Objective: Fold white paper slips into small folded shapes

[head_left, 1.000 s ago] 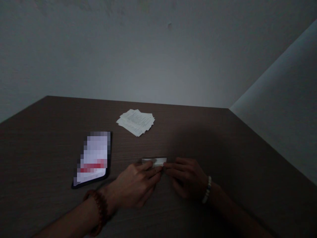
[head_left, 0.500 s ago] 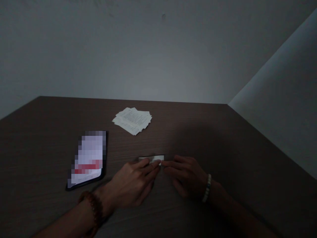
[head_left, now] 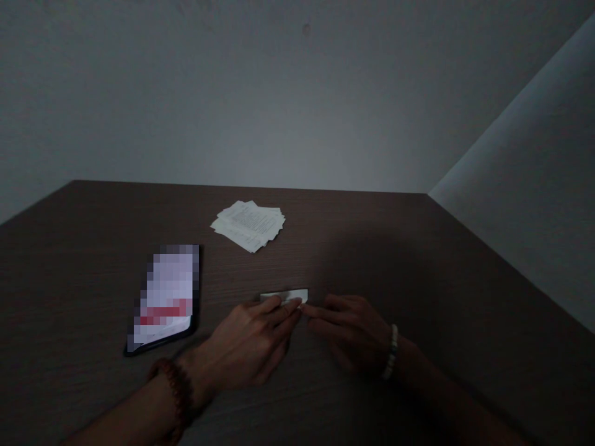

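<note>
A small folded strip of white paper point(head_left: 296, 294) lies on the table at the middle front. My left hand point(head_left: 255, 339) rests over its near side, fingertips pressing it down and covering most of that side. From the right, my right hand point(head_left: 348, 328) reaches in with its index fingertip at the paper's right corner, touching or nearly touching the left fingertips. The right hand's other fingers are bent together, and shadow hides its thumb. A brown bead bracelet point(head_left: 176, 393) is on the left wrist, a pale bead bracelet point(head_left: 391, 352) on the right.
A phone point(head_left: 167, 294) with its screen lit and blurred lies left of my left hand. Farther back, a loose stack of printed paper slips point(head_left: 251, 224) sits on the brown wooden table point(head_left: 116, 210). Grey walls point(head_left: 288, 111) rise behind the table and on its right.
Hardly anything differs. My right hand has shifted very slightly at the paper's corner; the left hand, phone and paper stack stay in place.
</note>
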`<action>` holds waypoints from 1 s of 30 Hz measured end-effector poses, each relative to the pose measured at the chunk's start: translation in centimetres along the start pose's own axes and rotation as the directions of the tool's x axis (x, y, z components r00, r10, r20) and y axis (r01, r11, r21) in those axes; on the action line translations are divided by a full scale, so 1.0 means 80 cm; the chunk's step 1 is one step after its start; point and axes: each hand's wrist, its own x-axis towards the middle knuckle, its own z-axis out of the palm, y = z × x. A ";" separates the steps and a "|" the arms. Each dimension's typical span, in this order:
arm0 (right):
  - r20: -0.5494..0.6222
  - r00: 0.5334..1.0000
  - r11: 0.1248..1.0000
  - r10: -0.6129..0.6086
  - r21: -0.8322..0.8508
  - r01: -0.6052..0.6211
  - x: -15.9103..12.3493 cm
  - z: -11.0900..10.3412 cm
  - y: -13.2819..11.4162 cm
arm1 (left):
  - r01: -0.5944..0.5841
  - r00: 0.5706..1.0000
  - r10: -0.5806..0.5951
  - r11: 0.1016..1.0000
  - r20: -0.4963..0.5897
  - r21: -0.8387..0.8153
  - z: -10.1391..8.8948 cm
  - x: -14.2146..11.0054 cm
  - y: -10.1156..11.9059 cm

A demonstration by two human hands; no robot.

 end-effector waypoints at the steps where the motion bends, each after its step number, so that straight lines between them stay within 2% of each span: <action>1: 0.003 1.000 1.000 -0.015 -0.010 0.015 0.000 0.000 0.001 | 0.000 1.000 0.000 1.000 0.003 0.003 -0.001 0.000 0.000; 16: 0.082 0.995 0.992 -0.057 -0.106 0.066 0.000 -0.004 0.001 | -0.010 0.999 0.010 1.000 -0.049 0.015 0.001 0.000 0.000; 22: 0.087 0.996 0.997 -0.001 -0.072 0.008 0.003 -0.004 -0.003 | -0.024 0.999 0.025 1.000 -0.038 0.017 0.005 -0.001 -0.003; 25: 0.061 0.998 1.000 0.017 -0.027 -0.015 0.000 -0.002 -0.003 | -0.015 0.999 0.016 1.000 -0.030 0.021 0.008 -0.003 -0.004; 30: -0.119 0.992 0.999 0.044 0.024 -0.041 -0.008 0.002 0.003 | -0.008 1.000 0.009 1.000 -0.020 0.025 0.009 -0.005 -0.005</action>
